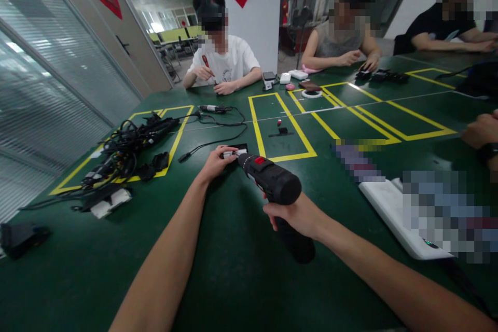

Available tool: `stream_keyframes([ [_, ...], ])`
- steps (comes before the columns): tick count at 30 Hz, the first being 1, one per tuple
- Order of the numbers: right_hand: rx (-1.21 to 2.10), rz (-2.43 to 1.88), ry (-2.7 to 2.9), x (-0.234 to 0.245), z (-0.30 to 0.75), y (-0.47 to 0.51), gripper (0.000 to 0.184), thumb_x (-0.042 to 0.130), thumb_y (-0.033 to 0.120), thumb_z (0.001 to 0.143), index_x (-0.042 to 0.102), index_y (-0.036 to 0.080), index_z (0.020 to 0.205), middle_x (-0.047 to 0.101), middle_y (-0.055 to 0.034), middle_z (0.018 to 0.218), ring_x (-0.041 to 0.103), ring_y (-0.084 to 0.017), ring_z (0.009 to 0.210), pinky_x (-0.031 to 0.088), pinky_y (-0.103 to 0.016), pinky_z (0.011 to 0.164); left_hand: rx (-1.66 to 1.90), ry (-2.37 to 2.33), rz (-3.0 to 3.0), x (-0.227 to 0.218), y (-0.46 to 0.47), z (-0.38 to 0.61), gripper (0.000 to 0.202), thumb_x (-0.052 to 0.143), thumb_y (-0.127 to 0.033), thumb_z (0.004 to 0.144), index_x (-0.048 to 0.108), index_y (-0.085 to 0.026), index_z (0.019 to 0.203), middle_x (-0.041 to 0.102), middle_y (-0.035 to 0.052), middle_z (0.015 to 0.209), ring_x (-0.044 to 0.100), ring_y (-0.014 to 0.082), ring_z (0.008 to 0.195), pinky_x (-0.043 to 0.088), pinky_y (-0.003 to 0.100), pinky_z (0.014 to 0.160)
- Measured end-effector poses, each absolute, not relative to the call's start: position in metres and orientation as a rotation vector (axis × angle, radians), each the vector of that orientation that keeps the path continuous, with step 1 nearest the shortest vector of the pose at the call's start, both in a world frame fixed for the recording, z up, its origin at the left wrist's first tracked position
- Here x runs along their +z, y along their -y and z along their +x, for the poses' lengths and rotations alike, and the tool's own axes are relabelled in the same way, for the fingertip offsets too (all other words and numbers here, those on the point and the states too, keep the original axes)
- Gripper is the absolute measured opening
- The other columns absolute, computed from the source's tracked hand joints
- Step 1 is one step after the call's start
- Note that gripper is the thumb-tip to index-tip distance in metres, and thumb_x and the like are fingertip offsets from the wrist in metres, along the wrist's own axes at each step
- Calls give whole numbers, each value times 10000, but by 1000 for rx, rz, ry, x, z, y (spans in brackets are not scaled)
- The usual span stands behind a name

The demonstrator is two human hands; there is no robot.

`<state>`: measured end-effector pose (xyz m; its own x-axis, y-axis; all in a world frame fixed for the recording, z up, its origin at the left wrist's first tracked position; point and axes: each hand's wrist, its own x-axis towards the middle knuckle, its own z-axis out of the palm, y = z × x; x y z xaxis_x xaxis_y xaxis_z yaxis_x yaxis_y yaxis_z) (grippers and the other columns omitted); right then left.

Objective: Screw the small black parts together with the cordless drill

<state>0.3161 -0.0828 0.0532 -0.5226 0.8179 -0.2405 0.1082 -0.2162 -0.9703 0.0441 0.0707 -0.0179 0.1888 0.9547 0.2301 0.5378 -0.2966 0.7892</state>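
Note:
My right hand (290,212) is wrapped round the grip of a black cordless drill (268,176) with a red switch on top. The drill's chuck points forward and left, its tip at a small silver and black part (229,153) lying on the green table. With fingers closed on that part, my left hand (218,162) holds it against the tabletop. Whether the bit touches the part is too small to tell. Just beyond lie a small black piece (283,130) and a tiny red object (279,122), inside a yellow taped rectangle.
Tangled black cables and adapters (132,145) lie at the left, with a separate cable (221,140) nearer the middle. At the right is a white flat device (404,218). Across the green table (218,280) sit several people; one holds a red screwdriver (206,61).

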Motion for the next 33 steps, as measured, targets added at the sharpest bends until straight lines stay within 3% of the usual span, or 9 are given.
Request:
stream_keyframes([
  [10, 1774, -1133, 1565, 53, 315, 81, 59, 609, 157, 740, 558, 176, 718, 585, 21, 559, 572, -134, 506, 453, -286, 569, 981, -1391, 1907, -16, -69, 46, 394, 691, -401, 775, 732, -177, 1096, 629, 92, 1152, 577, 244, 1046, 414, 390, 975],
  [18, 1784, -1135, 1528, 55, 315, 83, 67, 612, 156, 735, 560, 178, 771, 587, 32, 559, 574, -135, 513, 461, -290, 589, 987, -1386, 1919, -15, -68, 46, 385, 691, -393, 775, 737, -169, 1085, 634, 96, 1134, 568, 245, 1062, 409, 387, 983],
  [28, 1805, -1089, 1510, 48, 316, 81, 123, 627, 170, 744, 558, 183, 845, 601, 36, 579, 588, -139, 514, 472, -294, 587, 971, -1414, 1890, -18, -70, 45, 407, 693, -410, 776, 737, -179, 1108, 608, 91, 1152, 544, 178, 848, 439, 333, 813],
  [33, 1790, -1091, 1502, 46, 316, 81, 105, 622, 172, 739, 556, 185, 819, 593, 38, 560, 577, -136, 493, 462, -290, 568, 975, -1406, 1913, -21, -72, 44, 403, 687, -400, 780, 736, -181, 1114, 619, 85, 1121, 540, 186, 866, 435, 334, 825],
])
